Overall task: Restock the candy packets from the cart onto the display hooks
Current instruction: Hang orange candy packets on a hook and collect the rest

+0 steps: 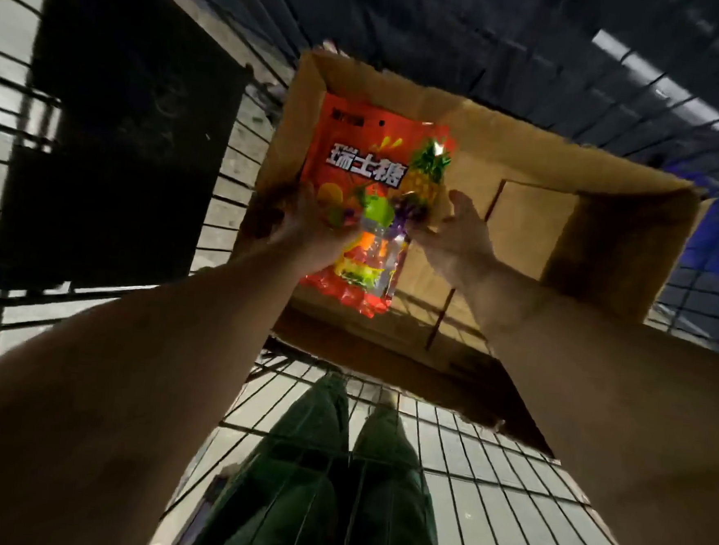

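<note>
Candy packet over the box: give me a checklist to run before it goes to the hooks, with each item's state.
1. Packet held: ok, left hand grips its lower part.
2. Right hand on the packet: cannot tell, it is open beside the edge.
3. Packet clear of the box: cannot tell.
4. Hang hole intact: ok, a small hole shows near the top edge.
5. Hooks in sight: not ok, none visible.
6. More packets in the box: cannot tell, its floor looks bare.
</note>
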Available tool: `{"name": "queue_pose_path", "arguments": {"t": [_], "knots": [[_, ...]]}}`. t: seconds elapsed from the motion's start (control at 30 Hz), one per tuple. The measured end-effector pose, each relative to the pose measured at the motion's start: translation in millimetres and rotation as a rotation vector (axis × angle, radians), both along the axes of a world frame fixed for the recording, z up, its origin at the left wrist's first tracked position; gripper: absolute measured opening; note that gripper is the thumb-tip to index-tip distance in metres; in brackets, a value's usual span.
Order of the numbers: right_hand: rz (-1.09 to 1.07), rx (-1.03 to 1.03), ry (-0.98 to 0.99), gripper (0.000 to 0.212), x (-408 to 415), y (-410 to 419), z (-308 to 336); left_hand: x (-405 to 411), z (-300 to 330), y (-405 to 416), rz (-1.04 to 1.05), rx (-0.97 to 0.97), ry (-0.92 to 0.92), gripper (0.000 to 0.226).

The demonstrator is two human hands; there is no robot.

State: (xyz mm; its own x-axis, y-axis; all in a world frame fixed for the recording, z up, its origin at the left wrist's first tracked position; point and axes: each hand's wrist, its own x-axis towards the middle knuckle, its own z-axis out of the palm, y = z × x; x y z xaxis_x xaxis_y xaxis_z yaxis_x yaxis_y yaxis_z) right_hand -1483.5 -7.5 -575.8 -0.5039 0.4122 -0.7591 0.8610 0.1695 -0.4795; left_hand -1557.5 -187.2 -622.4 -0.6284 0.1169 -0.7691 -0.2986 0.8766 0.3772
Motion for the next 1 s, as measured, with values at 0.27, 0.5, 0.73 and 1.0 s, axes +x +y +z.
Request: {"name": "queue_pose_path", "arguments": {"t": [0.27, 0.5, 0.73, 1.0], "knots": [[-0.444, -0.106, 0.074, 0.065, -11.3, 7.0, -33.8, -20.9, 0.4, 23.2, 0.136, 0.001, 0.027, 0.062], [-0.524, -0.254, 0.164, 0.057, -2.8, 17.5, -46.0, -27.6, 0.5, 45.8, 0.347, 0.227, 0.037, 0.048], [-0.557, -0.285, 0.135, 0.062, 23.3, 20.8, 4.5, -18.9, 56.0, 35.0, 0.455, 0.334, -0.082, 0.024], [-0.706, -0.206, 0.287, 0.057, 47.3, 46.9, 160.2, -3.3, 211.6, 73.1, 0.382, 0.530, -0.027, 0.056]]}}
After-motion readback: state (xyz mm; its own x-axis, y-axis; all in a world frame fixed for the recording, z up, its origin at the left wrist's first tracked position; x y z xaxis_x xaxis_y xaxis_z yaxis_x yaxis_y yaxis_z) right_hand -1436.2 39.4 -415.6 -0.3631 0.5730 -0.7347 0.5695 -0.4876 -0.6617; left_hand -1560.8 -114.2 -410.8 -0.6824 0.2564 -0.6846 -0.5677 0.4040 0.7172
